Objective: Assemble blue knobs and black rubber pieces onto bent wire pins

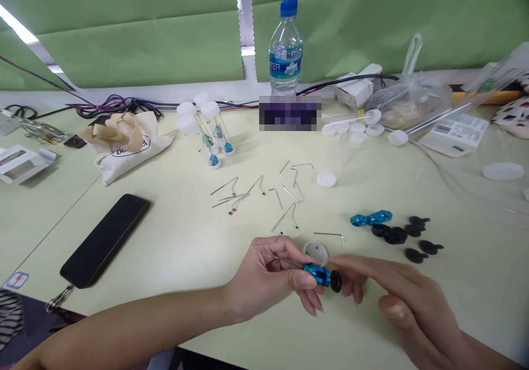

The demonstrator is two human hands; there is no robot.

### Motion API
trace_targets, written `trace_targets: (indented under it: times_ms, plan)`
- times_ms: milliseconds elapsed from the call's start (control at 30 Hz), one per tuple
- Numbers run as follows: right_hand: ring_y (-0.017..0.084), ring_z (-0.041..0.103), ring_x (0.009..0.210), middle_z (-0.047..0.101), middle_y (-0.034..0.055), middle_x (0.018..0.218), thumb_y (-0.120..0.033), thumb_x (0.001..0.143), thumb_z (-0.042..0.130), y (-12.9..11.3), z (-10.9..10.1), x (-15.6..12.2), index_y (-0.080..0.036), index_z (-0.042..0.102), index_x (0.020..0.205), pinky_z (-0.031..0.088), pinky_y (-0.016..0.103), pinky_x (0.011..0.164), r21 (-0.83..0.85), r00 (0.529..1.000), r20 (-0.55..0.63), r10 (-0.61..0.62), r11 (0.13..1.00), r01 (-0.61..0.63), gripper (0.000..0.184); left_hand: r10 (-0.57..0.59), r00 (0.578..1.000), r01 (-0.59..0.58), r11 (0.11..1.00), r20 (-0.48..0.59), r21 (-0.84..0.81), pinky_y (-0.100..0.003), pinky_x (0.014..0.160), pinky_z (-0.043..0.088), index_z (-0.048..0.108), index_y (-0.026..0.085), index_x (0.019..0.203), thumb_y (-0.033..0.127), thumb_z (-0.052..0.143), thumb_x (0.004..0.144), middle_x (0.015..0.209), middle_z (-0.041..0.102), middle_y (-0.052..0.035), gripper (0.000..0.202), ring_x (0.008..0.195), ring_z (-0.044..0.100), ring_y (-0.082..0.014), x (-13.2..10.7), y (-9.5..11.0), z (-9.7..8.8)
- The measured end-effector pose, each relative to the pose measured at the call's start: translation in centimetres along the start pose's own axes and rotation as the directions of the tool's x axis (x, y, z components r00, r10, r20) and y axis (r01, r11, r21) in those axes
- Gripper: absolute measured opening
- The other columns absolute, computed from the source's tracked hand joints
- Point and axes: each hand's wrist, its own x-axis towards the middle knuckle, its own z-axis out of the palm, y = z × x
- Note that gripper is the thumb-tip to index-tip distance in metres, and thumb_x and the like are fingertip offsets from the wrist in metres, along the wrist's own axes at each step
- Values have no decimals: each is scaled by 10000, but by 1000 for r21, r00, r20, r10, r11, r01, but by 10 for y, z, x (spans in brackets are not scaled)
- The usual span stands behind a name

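Note:
My left hand (pixel 268 287) pinches a shiny blue metallic cylinder-shaped piece (pixel 317 273) between thumb and fingers. A black round disc (pixel 336 282) sits at its right end, and a thin metal rod (pixel 285 260) runs from its other end across my palm. Just right of the disc is my right hand (pixel 417 293), its fingers stretched out and thumb apart; whether a fingertip touches the disc I cannot tell. Behind the held piece lies a white round cap (pixel 316 251). Farther right are other blue metallic pieces (pixel 371 218) and several black discs with stems (pixel 395 235).
Bent metal rods (pixel 243 194) and hex keys (pixel 328 234) lie mid-table. Clear tubes with white caps (pixel 210 108) stand behind; more tubes (pixel 343 150) lie right. A phone (pixel 105 240), cloth bag (pixel 132 144), water bottle (pixel 286 56) and plastic bag (pixel 413 97) surround them.

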Motion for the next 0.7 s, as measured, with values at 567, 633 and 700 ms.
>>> trace_targets:
  times_ms: [567,633,700]
  plan:
    - [139,640,598,675,39,761,-455,1013,217,-8,-6,6,-239,554,1271,539,240,540,9,1000,-4,10,1000,-10,476,-14,1000,14,1000,-9,0,-240,509,589,656,74,804,130,753,758,729,744,-88,121,574,706,-152,0,0,0]
    - [134,637,593,675,35,761,-466,1011,225,-8,-7,6,-240,560,1268,536,236,544,18,1000,11,-2,1000,2,479,-18,1000,18,1000,-11,4,-237,504,584,656,77,806,135,754,757,726,743,-83,124,575,705,-152,0,0,0]
    - [134,638,596,676,32,760,-466,1012,228,-8,-7,7,-243,547,1284,538,235,546,40,1000,-4,15,999,-15,475,-16,1000,16,1000,-9,6,-238,502,582,656,78,808,137,754,758,728,743,-82,124,575,704,-153,0,0,0]
